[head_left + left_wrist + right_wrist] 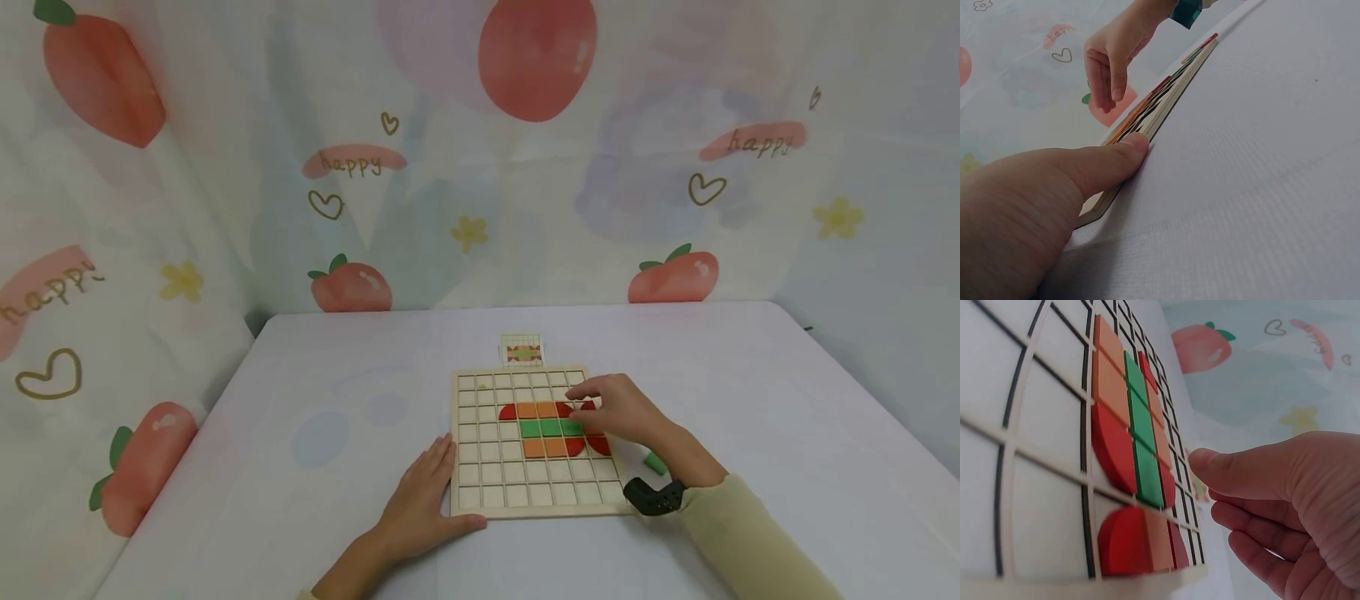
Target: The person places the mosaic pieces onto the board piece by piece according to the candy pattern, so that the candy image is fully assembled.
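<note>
A wooden grid board (480, 497) lies on the table, partly filled with flat coloured pieces. A row of green squares (541, 428) runs between two rows of orange squares (536, 448), with rounded red pieces (507, 412) at row ends. My left hand (418, 510) rests at the board's near left corner, straight fingers along the left edge and thumb against the front edge. Over the right part of the grid hovers my right hand (626, 410), thumb and fingers apart with nothing between them. In the right wrist view, an orange square (1159, 540) sits between red pieces (1121, 544) in the column near the edge.
Just behind the board lies a small pattern card (521, 340) printed with a similar coloured design. A loose green piece (655, 463) is on the table right of the board, beside the right forearm. A patterned cloth (525, 208) hangs behind the table.
</note>
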Available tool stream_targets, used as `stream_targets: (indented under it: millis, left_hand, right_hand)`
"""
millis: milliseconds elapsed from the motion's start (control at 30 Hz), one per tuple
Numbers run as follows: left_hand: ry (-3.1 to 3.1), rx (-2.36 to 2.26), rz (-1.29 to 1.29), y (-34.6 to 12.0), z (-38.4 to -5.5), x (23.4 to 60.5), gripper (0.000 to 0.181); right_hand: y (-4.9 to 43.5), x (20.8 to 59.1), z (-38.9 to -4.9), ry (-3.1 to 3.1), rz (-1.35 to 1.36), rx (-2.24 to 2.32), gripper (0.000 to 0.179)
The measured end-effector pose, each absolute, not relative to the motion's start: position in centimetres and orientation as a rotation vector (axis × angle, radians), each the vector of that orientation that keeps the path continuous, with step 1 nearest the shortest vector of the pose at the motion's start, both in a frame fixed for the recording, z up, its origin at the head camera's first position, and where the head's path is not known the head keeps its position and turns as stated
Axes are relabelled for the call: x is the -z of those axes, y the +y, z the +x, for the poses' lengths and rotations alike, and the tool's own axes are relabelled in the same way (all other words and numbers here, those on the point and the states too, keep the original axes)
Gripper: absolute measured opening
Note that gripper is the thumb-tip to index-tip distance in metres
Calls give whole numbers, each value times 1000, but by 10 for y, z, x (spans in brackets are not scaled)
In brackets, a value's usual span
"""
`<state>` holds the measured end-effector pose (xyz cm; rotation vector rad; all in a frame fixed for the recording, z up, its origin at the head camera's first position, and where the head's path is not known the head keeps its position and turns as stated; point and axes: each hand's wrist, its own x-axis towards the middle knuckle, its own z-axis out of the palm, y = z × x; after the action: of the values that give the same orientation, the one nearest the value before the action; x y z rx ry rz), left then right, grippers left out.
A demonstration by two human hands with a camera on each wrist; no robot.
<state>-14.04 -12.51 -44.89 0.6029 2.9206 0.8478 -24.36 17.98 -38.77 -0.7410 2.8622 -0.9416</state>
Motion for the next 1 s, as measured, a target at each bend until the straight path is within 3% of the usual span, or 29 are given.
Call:
stream_targets:
  millis: [767,1000]
  left_hand:
    - [2928,-858,617,-127,-141,449,106]
    - [2926,-848,607,-126,-140,448,105]
  right_hand:
    - [241,391,-196,2945,-360,848,32]
    - [252,398,-184,3007,-424,808,28]
